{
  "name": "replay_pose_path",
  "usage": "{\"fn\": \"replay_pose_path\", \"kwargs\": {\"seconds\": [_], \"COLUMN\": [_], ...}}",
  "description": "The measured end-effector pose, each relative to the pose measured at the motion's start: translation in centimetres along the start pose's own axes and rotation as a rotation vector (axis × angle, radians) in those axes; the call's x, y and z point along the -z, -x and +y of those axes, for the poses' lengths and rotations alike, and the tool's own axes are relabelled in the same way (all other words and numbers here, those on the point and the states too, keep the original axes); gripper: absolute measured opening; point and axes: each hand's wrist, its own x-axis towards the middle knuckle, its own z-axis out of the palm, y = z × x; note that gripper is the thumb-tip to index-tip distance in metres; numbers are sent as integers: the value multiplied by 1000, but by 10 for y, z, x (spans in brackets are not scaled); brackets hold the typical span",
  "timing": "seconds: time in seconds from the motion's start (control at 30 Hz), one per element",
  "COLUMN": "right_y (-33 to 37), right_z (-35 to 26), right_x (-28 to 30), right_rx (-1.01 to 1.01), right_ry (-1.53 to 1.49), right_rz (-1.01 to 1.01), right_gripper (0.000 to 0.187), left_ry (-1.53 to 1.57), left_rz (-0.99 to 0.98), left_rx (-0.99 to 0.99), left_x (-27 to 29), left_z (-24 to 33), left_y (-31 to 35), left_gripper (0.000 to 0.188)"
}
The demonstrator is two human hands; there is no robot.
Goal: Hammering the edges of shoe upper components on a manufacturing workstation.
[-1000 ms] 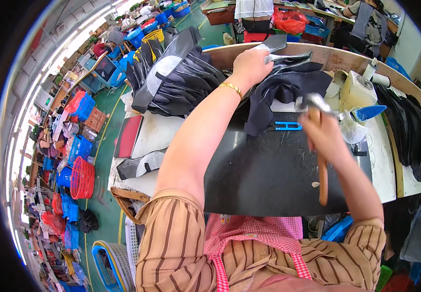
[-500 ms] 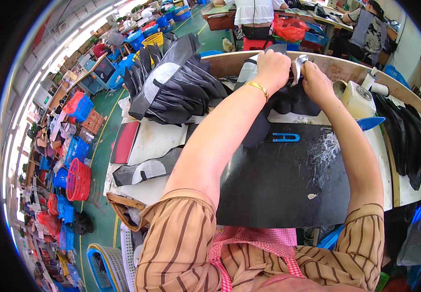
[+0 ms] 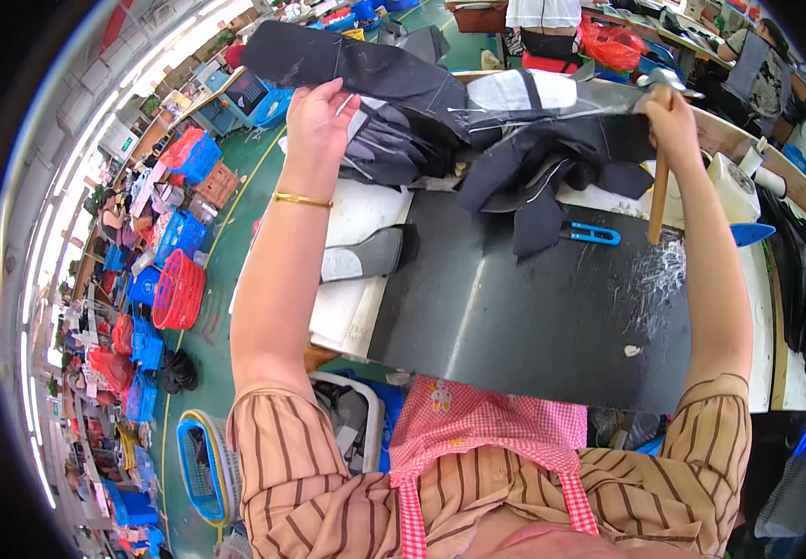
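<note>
My left hand (image 3: pixel 315 129) is raised at the far left of the bench, its fingers closed on the lower edge of a long black shoe-upper piece (image 3: pixel 328 58). That piece stretches rightward over a stack of dark cut pieces (image 3: pixel 389 144). In my right hand (image 3: pixel 671 129) is a hammer (image 3: pixel 659 205), its wooden handle hanging down and its metal head blurred above the fist. The fist also meets the right end of a bunch of black pieces (image 3: pixel 538 172), one with a pale grey patch. Whether the fingers grip that end I cannot tell.
Blue thread snips (image 3: pixel 592 233) lie on the black work mat (image 3: pixel 514 317). A grey-and-white cut piece (image 3: pixel 365 256) rests left of them. At the right are a translucent container (image 3: pixel 731 189), a blue-handled tool (image 3: pixel 752 234) and hanging black strips (image 3: pixel 799 279).
My hands have parted: the left swung far left, the right moved right with the hammer. The long black piece is now lifted and spread across the back of the bench. The view has shifted.
</note>
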Motion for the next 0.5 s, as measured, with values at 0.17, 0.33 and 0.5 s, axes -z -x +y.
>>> {"fn": "replay_pose_path", "kwargs": {"seconds": [0.17, 0.33, 0.5], "right_y": [44, 83, 68], "right_z": [-54, -74, -83], "right_x": [-11, -83, -116], "right_rx": [24, 618, 535], "right_ry": [40, 449, 771], "right_rz": [-129, -152, -303], "right_gripper": [18, 34, 35], "left_ry": [18, -5, 32], "left_rz": [-198, -213, -239], "left_rx": [70, -22, -121], "left_x": [10, -15, -5], "left_z": [-5, -4, 17], "left_y": [49, 73, 90], "left_gripper": [13, 8, 13]}}
